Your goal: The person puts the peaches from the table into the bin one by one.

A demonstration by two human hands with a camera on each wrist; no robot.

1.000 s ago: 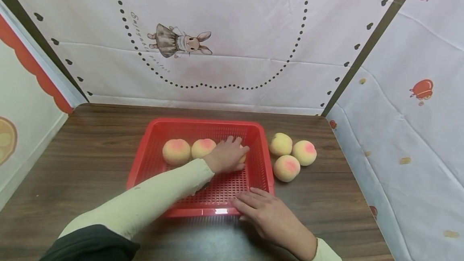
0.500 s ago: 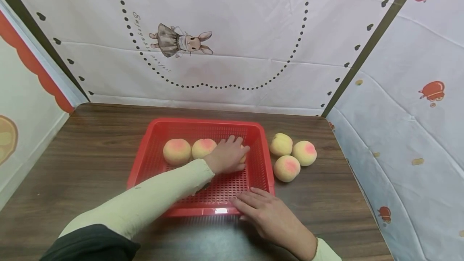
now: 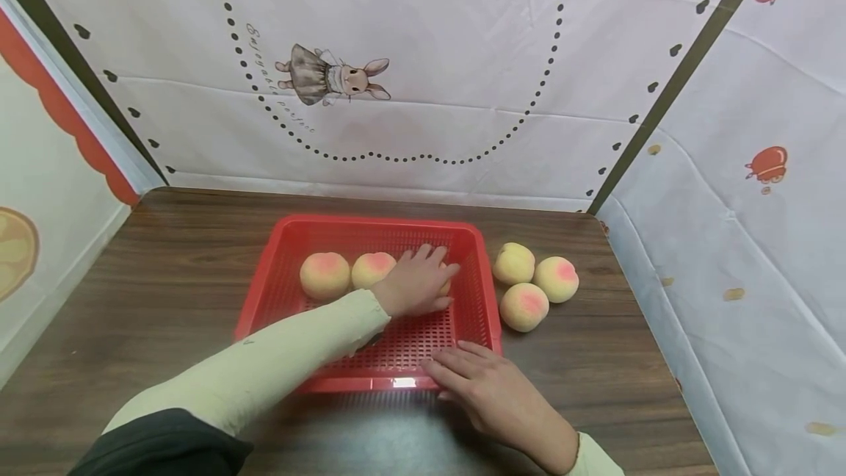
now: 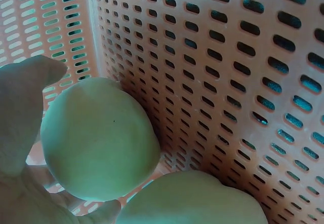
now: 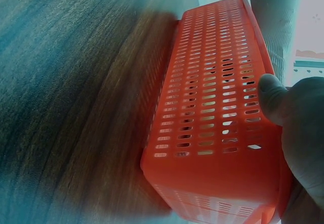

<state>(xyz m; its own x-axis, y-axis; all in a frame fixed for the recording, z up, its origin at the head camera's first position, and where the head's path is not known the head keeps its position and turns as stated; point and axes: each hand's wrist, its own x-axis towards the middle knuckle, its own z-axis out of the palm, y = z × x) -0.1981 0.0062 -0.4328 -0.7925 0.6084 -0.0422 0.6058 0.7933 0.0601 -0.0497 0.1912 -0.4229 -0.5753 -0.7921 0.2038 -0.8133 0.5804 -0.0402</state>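
One peach (image 4: 101,140) in the red basket (image 3: 406,352), mid-frame, is clamped by fingers of the left hand (image 3: 413,285); those of the right hand (image 3: 492,399), lower centre, clamp the rim (image 3: 390,384).

Script lettering (image 3: 273,89) on the white backdrop (image 3: 423,57) reads "Enjoyable", its next word too blurred.

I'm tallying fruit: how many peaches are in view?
6. In the basket: left peach, middle peach, held peach in the left hand. On the table: back peach, right peach, front peach. The left sleeve may hide more.
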